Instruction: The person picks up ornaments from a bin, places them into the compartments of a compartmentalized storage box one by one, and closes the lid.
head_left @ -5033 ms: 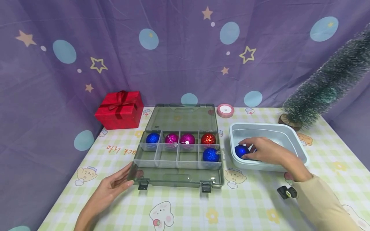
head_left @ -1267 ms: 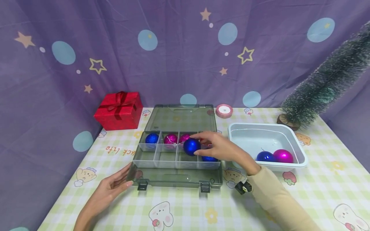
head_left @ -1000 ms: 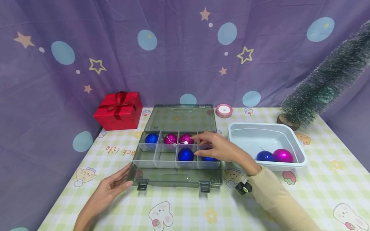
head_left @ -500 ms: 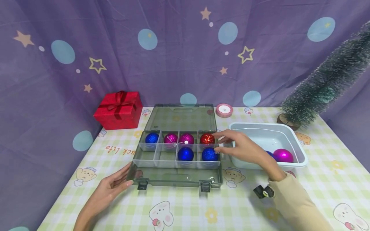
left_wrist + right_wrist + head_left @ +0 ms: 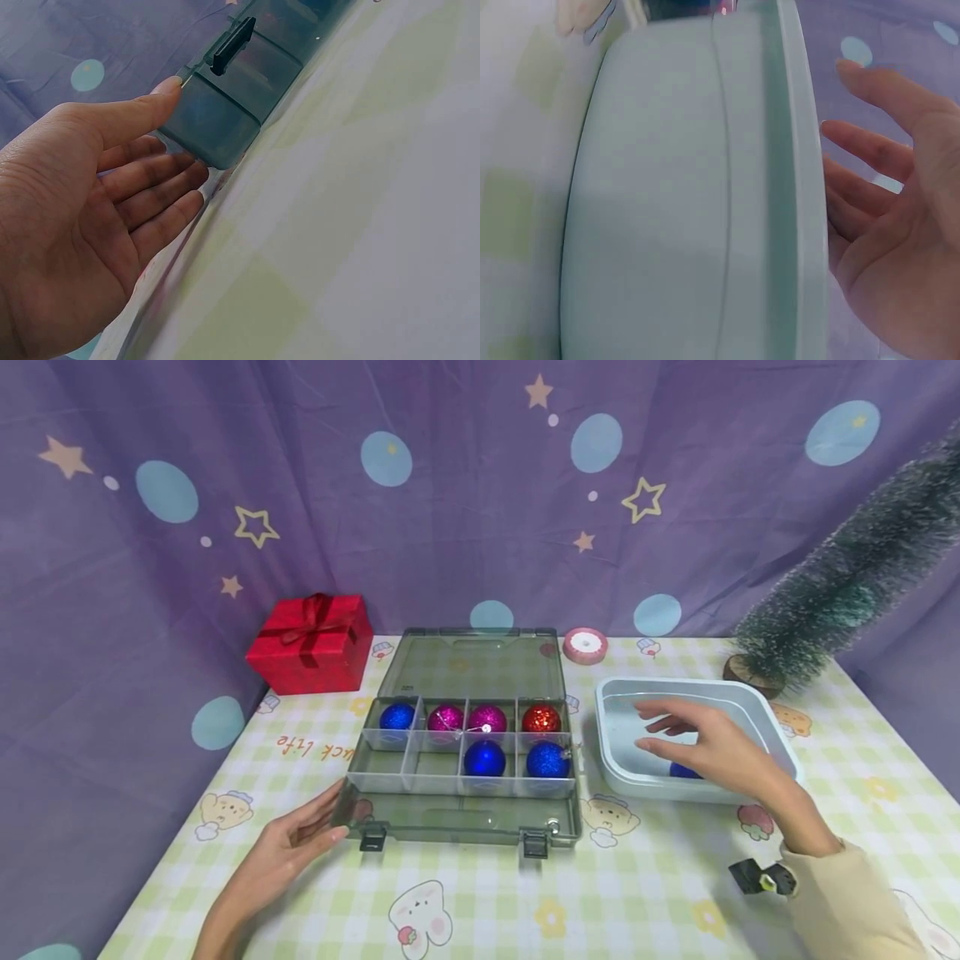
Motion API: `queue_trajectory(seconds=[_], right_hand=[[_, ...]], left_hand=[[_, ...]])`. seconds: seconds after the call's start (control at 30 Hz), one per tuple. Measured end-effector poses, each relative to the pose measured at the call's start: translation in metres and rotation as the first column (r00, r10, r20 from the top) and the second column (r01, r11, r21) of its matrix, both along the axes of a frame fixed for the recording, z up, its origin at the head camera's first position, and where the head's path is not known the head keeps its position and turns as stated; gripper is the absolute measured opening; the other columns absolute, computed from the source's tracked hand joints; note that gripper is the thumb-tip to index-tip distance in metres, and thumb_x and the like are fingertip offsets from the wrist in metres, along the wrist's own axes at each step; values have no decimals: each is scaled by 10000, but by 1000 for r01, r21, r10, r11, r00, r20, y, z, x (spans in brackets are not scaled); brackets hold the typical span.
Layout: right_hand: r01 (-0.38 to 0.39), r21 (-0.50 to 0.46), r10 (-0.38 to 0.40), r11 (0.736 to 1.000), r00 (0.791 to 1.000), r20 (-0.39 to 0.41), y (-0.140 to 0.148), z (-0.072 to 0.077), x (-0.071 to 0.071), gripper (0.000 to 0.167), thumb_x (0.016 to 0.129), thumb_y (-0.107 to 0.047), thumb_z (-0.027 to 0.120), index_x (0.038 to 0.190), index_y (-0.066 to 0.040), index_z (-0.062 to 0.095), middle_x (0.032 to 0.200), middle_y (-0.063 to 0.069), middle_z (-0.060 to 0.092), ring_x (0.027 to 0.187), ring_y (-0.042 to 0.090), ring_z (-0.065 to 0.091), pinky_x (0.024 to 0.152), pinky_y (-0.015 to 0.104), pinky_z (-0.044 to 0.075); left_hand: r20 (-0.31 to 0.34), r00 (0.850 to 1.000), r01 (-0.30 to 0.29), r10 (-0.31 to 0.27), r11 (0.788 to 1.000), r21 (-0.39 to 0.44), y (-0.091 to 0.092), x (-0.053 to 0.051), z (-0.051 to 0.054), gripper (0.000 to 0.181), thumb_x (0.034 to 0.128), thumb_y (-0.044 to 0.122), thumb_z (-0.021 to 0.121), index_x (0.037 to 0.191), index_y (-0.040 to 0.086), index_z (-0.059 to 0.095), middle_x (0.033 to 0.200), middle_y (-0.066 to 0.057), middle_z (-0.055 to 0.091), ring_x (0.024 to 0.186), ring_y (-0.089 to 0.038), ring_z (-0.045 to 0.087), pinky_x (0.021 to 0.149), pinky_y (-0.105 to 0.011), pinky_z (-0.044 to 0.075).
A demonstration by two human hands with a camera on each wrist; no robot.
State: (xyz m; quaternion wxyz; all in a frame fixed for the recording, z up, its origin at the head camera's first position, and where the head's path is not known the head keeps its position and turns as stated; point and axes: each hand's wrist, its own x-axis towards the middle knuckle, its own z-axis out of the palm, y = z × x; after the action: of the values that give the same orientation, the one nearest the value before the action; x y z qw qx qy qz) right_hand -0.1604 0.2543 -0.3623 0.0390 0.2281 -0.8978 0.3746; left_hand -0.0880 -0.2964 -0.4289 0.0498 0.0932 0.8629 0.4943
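A see-through grey compartment box [image 5: 457,828] lies open, its lid tipped back. Its back row holds a glittery blue bauble [image 5: 397,717], two pink baubles [image 5: 487,718] and a red bauble [image 5: 542,720]. In the front row are a smooth blue bauble [image 5: 483,760] and a glittery blue bauble [image 5: 547,761], with two bare compartments at left. My left hand [image 5: 288,852] touches the box's front left corner, fingers nearly straight. Over the pale blue basin [image 5: 615,760] hovers my right hand [image 5: 712,747], fingers relaxed and holding nothing. It partly covers a blue bauble [image 5: 684,771] inside.
Behind the box stand a red gift box [image 5: 311,647] at left and a pink ribbon roll [image 5: 585,646]. A small artificial tree [image 5: 810,610] leans behind the basin at right. Two latches [image 5: 535,843] jut from the box's front edge.
My right hand has brought a smooth blue bauble from the basin, released it into a front compartment and moved back right over the basin. It now hides the basin's pink bauble. My left hand stays put.
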Motion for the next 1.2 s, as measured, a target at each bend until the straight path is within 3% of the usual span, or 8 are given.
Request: queue_trajectory(seconds=[0.2,0.4,0.57,0.73,0.97,1.2], right_hand=[[40,32,-41,999,999,31,27,1,8,438,977,-185,755,1378,-42,651,1301,141,682,1030,211,717,827,258,576],[80,89,-90,993,989,114,49,2,14,479,990,-230,742,1406,-28,617,1276,201,673,1014,95,703,792,246,581],[96,127,-114,987,984,139,58,1,17,477,993,-245,739,1405,-37,618,1242,196,691,953,51,705,749,255,580],[76,136,-101,988,978,183,62,1,17,469,994,-222,736,1394,-8,615,1232,207,683,949,72,707,740,265,584],[52,183,-89,982,976,200,61,1,17,459,966,-237,767,1332,15,652,1177,181,707,974,269,727,761,270,581],[-3,216,-41,976,979,201,55,0,11,439,948,-223,782,1280,44,679,1071,74,738,912,211,724,756,286,573]], left_hand=[[-8,1000,4,-4,1000,5,0,-1,-2,634,1030,228,685,1579,55,421,1566,-166,434,1372,-295,456,977,-150,460],[-17,1000,12,-12,1000,13,-1,-1,-3,618,1033,210,680,1584,88,428,1545,-187,461,1273,-19,521,967,-166,471],[-11,1000,3,-3,1000,2,-1,0,-3,620,1032,224,683,1586,104,431,1548,-189,460,1252,25,514,964,-163,468],[-7,1000,6,-6,1000,9,-1,0,-3,621,1034,216,679,1587,94,425,1550,-193,455,1263,-9,521,964,-174,480],[-9,1000,8,-8,1000,1,-1,0,-2,624,1035,224,678,1588,91,422,1549,-195,456,1325,-261,513,964,-169,477],[6,1000,0,0,1000,-6,0,0,-2,635,1032,241,682,1590,89,418,1558,-190,448,1339,-319,492,968,-156,456]])
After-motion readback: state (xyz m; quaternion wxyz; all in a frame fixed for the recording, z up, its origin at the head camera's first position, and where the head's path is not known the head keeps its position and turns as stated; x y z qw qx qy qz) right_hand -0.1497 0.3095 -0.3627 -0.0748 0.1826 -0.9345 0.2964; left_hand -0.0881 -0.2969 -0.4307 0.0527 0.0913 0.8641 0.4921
